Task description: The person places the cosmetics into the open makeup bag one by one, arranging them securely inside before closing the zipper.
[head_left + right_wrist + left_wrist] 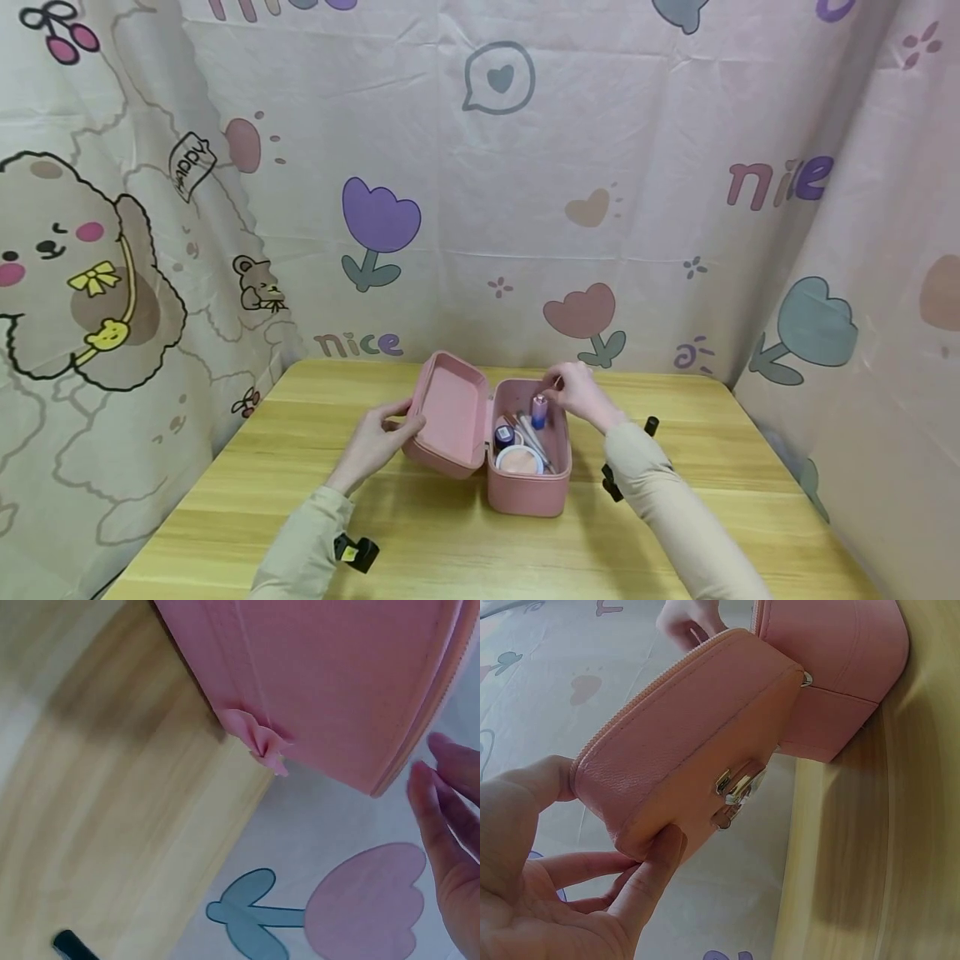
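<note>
A pink zippered cosmetic case (527, 496) stands on the table with its lid (450, 408) swung out to the left. My left hand (382, 437) grips the lid's outer corner, thumb on the top face beside a gold-toned metal fitting (739, 791) in the left wrist view. Over the case's far right rim is my right hand (577, 392), fingers bent; I cannot tell whether they pinch anything. Just below them a purple-blue tube (539, 411) stands inside. Around it lie slim pale sticks (531, 437), a small dark jar (504, 436) and a round powder compact (519, 461).
A small black cylinder (652, 426) is on the wooden table (420, 550), right of the case. A pink bow (259, 740) sticks out from the case's side. Printed curtains (480, 208) hang behind the table and at both sides.
</note>
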`<state>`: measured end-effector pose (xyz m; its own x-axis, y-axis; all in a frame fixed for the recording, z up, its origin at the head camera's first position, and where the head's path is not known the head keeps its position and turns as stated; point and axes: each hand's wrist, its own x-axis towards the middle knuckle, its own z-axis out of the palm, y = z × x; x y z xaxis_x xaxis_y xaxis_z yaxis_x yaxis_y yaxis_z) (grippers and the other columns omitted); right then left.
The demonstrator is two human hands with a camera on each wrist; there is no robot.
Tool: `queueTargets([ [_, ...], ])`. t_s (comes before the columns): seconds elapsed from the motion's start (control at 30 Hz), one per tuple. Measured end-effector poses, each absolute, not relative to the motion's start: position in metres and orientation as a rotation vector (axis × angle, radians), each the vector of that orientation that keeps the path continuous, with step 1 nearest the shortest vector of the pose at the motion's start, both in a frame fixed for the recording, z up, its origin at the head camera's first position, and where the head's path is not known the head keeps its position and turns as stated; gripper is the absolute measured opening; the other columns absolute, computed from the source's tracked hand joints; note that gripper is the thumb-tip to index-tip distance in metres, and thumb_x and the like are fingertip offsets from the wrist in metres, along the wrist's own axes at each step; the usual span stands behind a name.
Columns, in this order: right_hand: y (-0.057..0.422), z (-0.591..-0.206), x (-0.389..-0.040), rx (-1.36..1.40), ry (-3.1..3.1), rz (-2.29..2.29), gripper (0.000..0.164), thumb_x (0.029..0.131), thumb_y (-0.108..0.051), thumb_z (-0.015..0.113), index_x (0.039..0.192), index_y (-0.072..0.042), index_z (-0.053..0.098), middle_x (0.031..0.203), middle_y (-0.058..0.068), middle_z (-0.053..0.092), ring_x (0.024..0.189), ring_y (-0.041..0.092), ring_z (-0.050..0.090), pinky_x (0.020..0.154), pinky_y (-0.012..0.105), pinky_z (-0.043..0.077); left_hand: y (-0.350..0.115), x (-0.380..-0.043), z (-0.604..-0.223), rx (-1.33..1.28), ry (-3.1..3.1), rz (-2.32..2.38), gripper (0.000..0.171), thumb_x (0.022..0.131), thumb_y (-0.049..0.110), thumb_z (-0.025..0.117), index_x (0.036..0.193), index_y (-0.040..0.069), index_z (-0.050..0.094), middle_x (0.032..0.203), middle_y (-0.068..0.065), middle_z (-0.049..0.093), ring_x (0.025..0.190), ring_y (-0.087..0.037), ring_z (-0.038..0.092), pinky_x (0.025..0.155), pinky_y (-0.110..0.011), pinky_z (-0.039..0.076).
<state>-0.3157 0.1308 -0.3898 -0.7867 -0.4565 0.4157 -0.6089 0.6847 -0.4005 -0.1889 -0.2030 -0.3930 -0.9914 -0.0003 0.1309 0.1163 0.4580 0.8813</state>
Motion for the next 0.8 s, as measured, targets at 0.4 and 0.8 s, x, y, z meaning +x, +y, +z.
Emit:
queueTargets([
  [0.4, 0.154, -0.421, -0.298, 0.592, -2.217, 1.025, 0.023, 0.077, 0.001, 0.082, 0.099, 0.003, 0.075, 0.092, 0.017, 0.072, 0.071, 0.029, 0.062, 0.058, 0.030, 0.054, -0.203, -0.189, -0.393, -0.107, -2.583, -1.583, 0.057, 0.096, 0.030, 0.068, 0.144, 0.003, 0.054, 0.142, -0.019, 0.059, 0.109, -0.028, 0.069, 0.081, -0.025, 0.054],
  [0.8, 0.176, -0.446, -0.281, 0.535, -1.944, 1.186, 0.033, 0.077, 0.009, 0.079, 0.109, 0.006, 0.072, 0.101, 0.023, 0.069, 0.080, 0.007, 0.057, 0.062, 0.023, 0.054, -0.204, -0.190, -0.394, -0.121, -2.578, -1.583, 0.056, 0.096, 0.029, 0.068, 0.144, 0.002, 0.054, 0.142, -0.020, 0.059, 0.109, -0.029, 0.069, 0.081, -0.025, 0.055],
])
